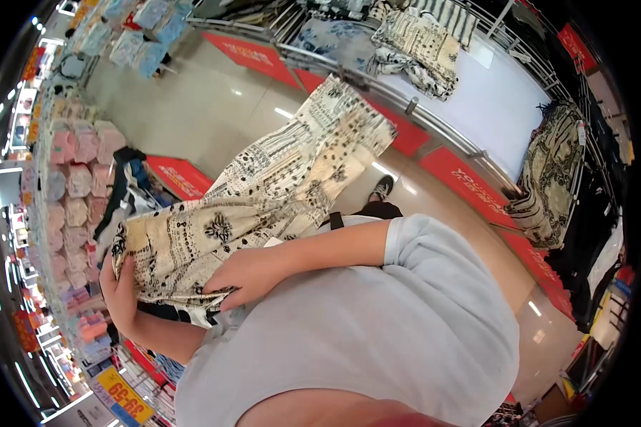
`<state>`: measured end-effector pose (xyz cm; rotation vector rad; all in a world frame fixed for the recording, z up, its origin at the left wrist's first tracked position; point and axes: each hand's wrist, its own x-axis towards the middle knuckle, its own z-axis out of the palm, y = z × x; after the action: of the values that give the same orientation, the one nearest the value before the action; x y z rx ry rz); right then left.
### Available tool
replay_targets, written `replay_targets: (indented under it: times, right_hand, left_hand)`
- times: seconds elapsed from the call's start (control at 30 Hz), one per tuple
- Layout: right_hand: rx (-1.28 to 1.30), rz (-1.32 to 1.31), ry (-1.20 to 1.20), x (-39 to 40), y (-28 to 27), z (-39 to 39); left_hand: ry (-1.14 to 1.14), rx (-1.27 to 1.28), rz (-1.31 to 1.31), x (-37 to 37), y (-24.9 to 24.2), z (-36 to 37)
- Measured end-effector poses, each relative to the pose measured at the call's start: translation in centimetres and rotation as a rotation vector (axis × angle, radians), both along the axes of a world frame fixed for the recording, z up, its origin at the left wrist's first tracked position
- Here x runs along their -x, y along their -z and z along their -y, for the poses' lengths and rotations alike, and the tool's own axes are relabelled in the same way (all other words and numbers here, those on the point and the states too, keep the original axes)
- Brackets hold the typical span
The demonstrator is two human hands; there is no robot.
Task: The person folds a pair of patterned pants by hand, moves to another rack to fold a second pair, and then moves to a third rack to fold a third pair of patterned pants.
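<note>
A pair of cream trousers (263, 178) with a black ethnic-style print stretches from my hands toward the upper middle of the view, its two leg ends side by side. My left hand (120, 292) is closed round the gathered edge at the far left end of the cloth. Nearer my body, my right hand (248, 276) grips the lower edge of the same end, fingers partly hidden in the folds. A small white tag (273, 242) shows beside my right wrist.
A metal-railed display table (491, 114) with red signs holds folded patterned clothes (424, 50). More garments (552, 171) hang over its right side. Shelves of pastel packs (78, 178) line the left. A yellow price sign (124, 395) stands at lower left, above tiled floor (192, 107).
</note>
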<state>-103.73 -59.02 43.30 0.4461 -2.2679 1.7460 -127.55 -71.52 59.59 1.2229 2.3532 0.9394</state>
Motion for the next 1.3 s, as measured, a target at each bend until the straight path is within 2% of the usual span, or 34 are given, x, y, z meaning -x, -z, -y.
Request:
replay_targets:
  times: [0.07,0.13,0.17,0.23,0.3,0.37,0.4,0.47,0.53,0.57,0.6,0.67,0.73,0.8,0.87,0.93,1.0,1.03,1.07,1.13,1.17,1.23,1.3]
  right_hand:
    - [0.079,0.064,-0.024,0.3,0.0,1.8]
    - [0.155,0.186,-0.009,-0.3,-0.3,2.6]
    - [0.163,0.262,0.011,-0.7,-0.3,2.8]
    - [0.365,0.065,0.240,-0.4,3.5,4.4]
    - [0.616,0.454,0.328,-2.9,1.5,3.4]
    - [0.748,0.454,0.498,-4.7,2.4,3.1]
    - [0.731,0.455,0.490,-5.6,3.1,2.7]
    - [0.736,0.422,0.648,-7.7,4.0,1.9]
    - [0.653,0.416,0.620,-10.4,3.7,1.7]
    - [0.585,0.408,0.590,-11.5,3.6,1.6]
    - [0.578,0.406,0.591,-12.3,3.8,1.9]
    - [0.460,0.235,0.502,-14.1,4.1,2.9]
    - [0.509,0.221,0.553,-16.4,3.2,3.8]
    - [0.145,0.275,0.789,-19.0,2.3,3.8]
    - [0.068,0.208,0.849,-21.3,1.0,3.7]
    - [-0.278,-0.138,0.943,-23.4,-0.2,3.1]
    - [-0.339,-0.155,0.951,-25.3,-1.9,2.7]
    - [-0.394,-0.165,0.955,-26.4,-2.3,2.7]
    - [-0.390,-0.165,0.960,-27.5,-2.1,2.8]
    - [-0.164,0.029,1.059,-29.6,-1.6,2.7]
    - [-0.162,0.028,1.061,-30.6,-1.2,2.8]
    - [0.243,0.075,1.173,-32.4,-0.6,2.9]
    - [0.279,0.054,1.205,-34.6,-0.5,2.8]
  left_hand:
    - [0.160,0.017,-0.064,0.9,0.7,1.0]
    - [0.186,0.152,0.024,2.7,2.2,1.5]
    - [0.265,0.132,-0.201,3.2,3.4,1.4]
    - [0.388,0.170,-0.102,0.2,3.0,-1.2]
    - [0.657,0.107,-0.073,-0.4,4.6,-3.7]
    - [0.806,0.174,-0.037,-2.2,4.9,-5.8]
    - [0.815,0.179,-0.033,-2.7,6.0,-6.4]
    - [0.826,0.169,-0.033,-4.3,7.0,-7.4]
    - [0.982,0.304,-0.090,-6.8,6.3,-7.9]
    - [0.982,0.374,-0.038,-7.9,5.8,-8.0]
    - [0.982,0.366,-0.041,-8.2,6.2,-8.3]
    - [1.090,0.302,-0.059,-9.2,7.2,-9.2]
    - [1.069,0.280,-0.030,-11.2,7.0,-9.4]
    - [1.051,0.252,-0.002,-13.7,6.4,-9.9]
    - [1.077,0.249,0.003,-16.4,5.7,-10.1]
    - [1.052,0.304,0.049,-19.6,5.6,-10.4]
    - [1.030,0.370,0.090,-22.9,5.9,-11.0]
    - [1.130,0.333,0.085,-24.8,6.2,-11.2]
    - [1.230,0.294,0.080,-26.6,6.7,-11.5]
    - [1.251,0.349,0.097,-30.2,8.0,-11.9]
    - [1.263,0.320,0.201,-32.0,8.4,-11.7]
    - [1.278,0.316,0.350,-34.6,9.2,-11.8]
    - [1.292,0.348,0.435,-36.5,9.4,-12.0]
